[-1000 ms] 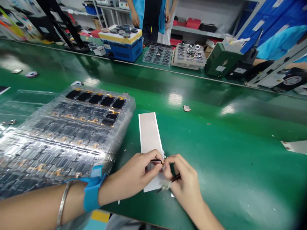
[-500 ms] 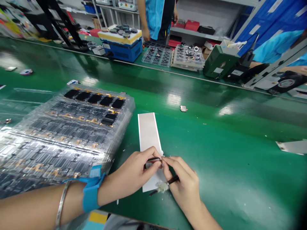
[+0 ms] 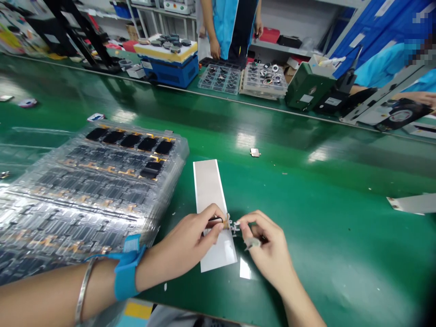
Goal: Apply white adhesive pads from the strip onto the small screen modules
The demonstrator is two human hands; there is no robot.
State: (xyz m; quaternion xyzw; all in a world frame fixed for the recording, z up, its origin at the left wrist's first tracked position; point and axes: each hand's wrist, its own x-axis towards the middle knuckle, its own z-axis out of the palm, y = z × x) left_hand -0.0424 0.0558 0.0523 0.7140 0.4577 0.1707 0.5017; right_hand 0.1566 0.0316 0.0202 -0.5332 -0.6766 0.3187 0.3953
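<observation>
My left hand [image 3: 189, 245] pinches a small dark part with an orange flex tail [image 3: 218, 222] over a long white strip [image 3: 210, 200] lying on the green belt. My right hand [image 3: 267, 252] is closed beside it, its thumb and forefinger pinching a tiny pale piece [image 3: 235, 225] just right of the part. A slim tool with a whitish tip [image 3: 251, 243] is tucked in the same hand. A blue wrist strap [image 3: 126, 272] and a metal bangle sit on my left wrist.
A stack of clear trays [image 3: 85, 181] with dark parts fills the left. A small metal piece [image 3: 255, 152] lies further out on the belt [image 3: 306, 204]. Across it stand a blue box [image 3: 166, 68], more trays [image 3: 262, 79], a green machine [image 3: 306, 88] and a person in blue.
My right hand has shifted slightly right and away from the left, drawing a pale piece off the part. The tool's whitish tip has come up off the strip.
</observation>
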